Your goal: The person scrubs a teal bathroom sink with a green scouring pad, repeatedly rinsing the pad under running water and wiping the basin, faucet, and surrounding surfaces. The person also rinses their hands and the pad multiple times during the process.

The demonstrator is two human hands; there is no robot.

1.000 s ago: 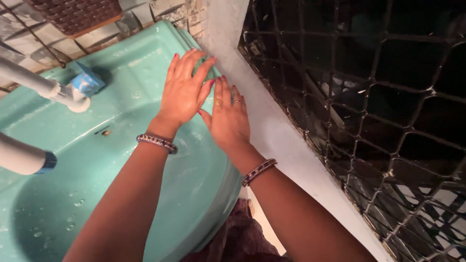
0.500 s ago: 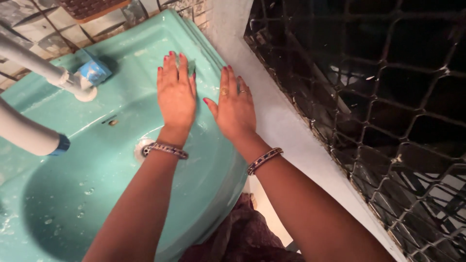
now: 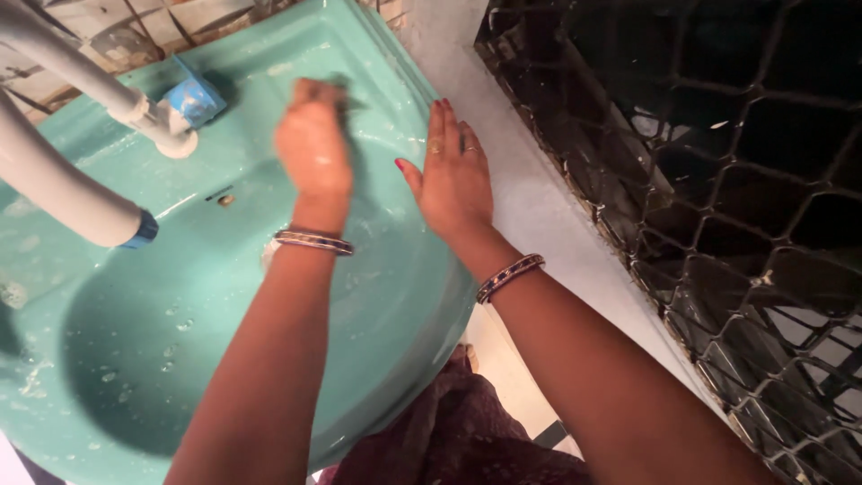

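Both forearms reach up from the bottom of the frame, a bangle on each wrist. The left hand (image 3: 312,148), blurred, is curled into a loose fist at upper centre. The right hand (image 3: 455,175) lies flat just right of it, fingers together, thumb spread.

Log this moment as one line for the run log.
left hand: curled, blurred, over sink back ledge | right hand: flat, fingers spread, on sink's right rim | tap: left of hands
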